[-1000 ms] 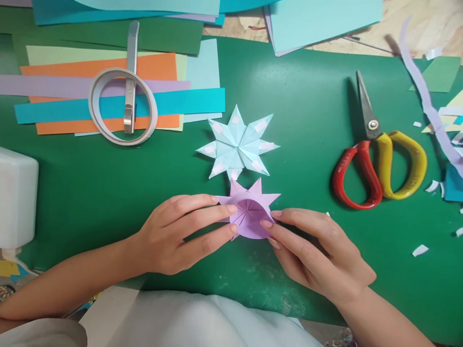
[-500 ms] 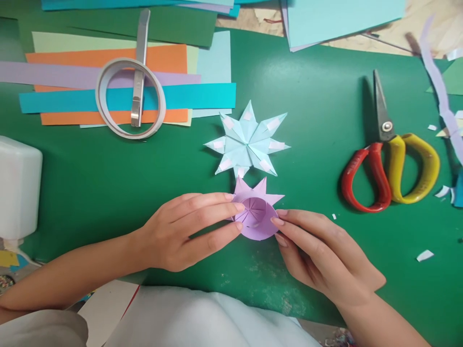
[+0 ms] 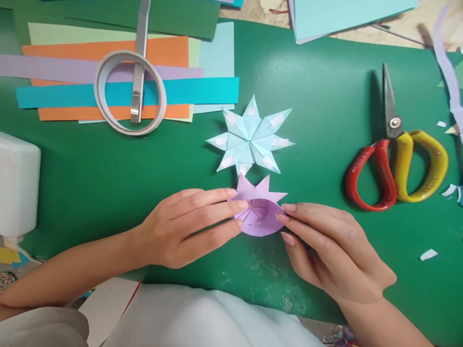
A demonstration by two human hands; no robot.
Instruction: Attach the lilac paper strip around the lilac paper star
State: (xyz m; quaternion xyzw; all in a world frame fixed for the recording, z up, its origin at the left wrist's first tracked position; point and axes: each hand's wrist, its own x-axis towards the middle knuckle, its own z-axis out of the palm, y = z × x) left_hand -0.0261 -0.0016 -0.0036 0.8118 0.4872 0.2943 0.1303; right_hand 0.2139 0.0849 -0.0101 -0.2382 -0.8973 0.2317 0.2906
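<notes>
Between the hands, the lilac paper star (image 3: 247, 186) is seemingly handling light and crushable, its ring (image 3: 263, 228) inviting outer-wall holds. The right hand (image 3: 336, 250)'s grip is pinching the rim; the left hand (image 3: 191, 224) is touching opposite, closure unclear.

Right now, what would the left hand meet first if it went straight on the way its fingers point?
The left hand would meet the lilac paper ring first; its fingertips seem to touch it, though depth is unclear.
</notes>
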